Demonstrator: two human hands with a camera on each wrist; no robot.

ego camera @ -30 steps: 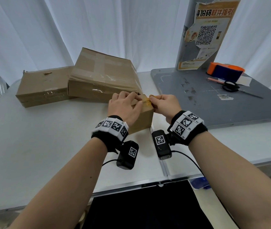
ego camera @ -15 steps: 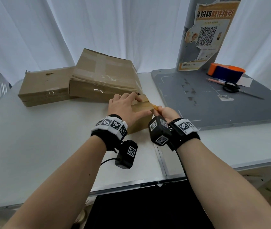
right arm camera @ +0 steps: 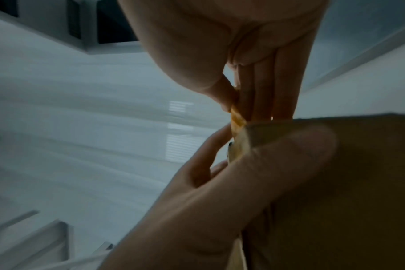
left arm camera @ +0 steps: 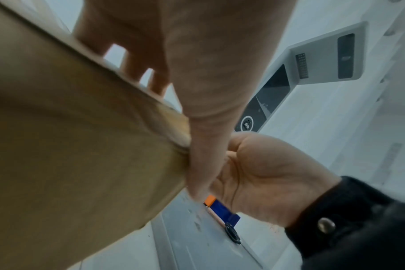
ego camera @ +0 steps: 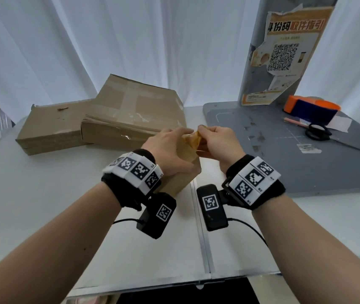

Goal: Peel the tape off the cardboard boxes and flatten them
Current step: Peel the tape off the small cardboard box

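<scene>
Cardboard, brown and plain, makes up the small box (ego camera: 181, 172) at the centre of the head view, standing on the white counter (ego camera: 43, 194). The left hand (ego camera: 170, 150) grips this box from above, thumb down its near face and fingers curled over the far edge. Just right of it, the right hand (ego camera: 216, 143) pinches a crumpled strip of yellowish tape (ego camera: 193, 139) between thumb and fingers; the strip's lower end still clings to the box top. In the right wrist view the tape (right arm camera: 237, 118) runs from the pinch down to the box corner. Two larger taped boxes (ego camera: 117, 123) lie in the upper left, one leaning on the other. On the grey mat (ego camera: 284, 163) at right sit scissors (ego camera: 318, 132) and an orange-and-blue tape dispenser (ego camera: 310, 106).
</scene>
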